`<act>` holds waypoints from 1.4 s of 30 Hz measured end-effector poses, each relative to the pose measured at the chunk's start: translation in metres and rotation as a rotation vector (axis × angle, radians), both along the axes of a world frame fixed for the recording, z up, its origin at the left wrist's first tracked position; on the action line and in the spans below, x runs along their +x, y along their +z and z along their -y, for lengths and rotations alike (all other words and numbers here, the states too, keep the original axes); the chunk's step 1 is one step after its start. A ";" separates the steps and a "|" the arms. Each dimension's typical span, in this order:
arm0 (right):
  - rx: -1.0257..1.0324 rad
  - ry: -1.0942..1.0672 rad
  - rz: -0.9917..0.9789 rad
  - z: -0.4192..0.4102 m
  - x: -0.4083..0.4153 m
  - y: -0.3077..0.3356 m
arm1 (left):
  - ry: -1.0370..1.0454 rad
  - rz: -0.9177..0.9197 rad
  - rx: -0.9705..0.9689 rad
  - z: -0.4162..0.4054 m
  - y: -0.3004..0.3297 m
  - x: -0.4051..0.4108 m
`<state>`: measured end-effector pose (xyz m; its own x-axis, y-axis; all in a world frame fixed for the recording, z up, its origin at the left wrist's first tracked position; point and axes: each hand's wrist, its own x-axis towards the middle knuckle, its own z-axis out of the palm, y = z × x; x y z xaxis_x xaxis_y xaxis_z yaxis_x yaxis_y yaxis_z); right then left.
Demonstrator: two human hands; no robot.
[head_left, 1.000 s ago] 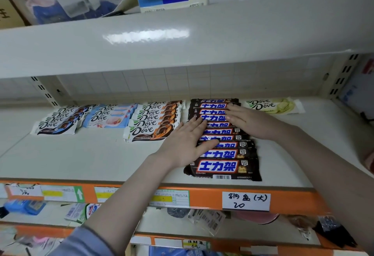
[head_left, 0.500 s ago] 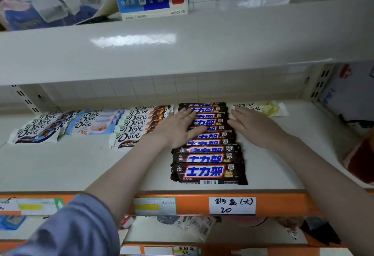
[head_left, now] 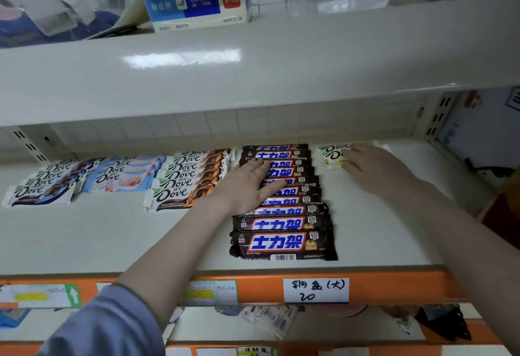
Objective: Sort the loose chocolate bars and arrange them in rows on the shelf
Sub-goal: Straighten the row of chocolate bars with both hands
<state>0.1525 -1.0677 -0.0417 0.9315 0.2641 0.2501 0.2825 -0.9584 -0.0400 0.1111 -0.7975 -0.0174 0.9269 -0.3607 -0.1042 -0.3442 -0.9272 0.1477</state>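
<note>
You're over a smooth cream painted-metal shelf (head_left: 365, 231) with a soft sheen; the board above it (head_left: 253, 68) glares glossier. Your left hand (head_left: 247, 186) lies on shiny dark-brown plastic-film bar wrappers (head_left: 284, 243), crinkled at the ends. Far left, the white wrappers (head_left: 42, 195) gleam too. Near edge: a matt white paper label (head_left: 315, 289) on a smooth orange strip (head_left: 259, 288).

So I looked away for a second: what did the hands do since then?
The right hand left the dark bars and went right, onto the green Dove bars at the back. The left hand stayed flat on the dark row. The three Dove rows on the left look unchanged.
</note>
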 end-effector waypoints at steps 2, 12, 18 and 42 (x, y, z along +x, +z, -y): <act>-0.007 0.032 0.005 0.004 0.008 0.008 | 0.009 0.007 -0.020 0.000 0.000 -0.001; 0.130 0.035 -0.165 0.003 0.015 0.008 | 0.027 0.058 -0.090 0.003 0.000 -0.008; 0.102 0.007 -0.099 -0.001 0.012 0.004 | 0.054 0.089 -0.123 0.004 -0.001 -0.016; 0.155 0.187 -0.053 -0.166 -0.081 0.033 | 0.363 0.407 -0.056 -0.112 -0.017 -0.073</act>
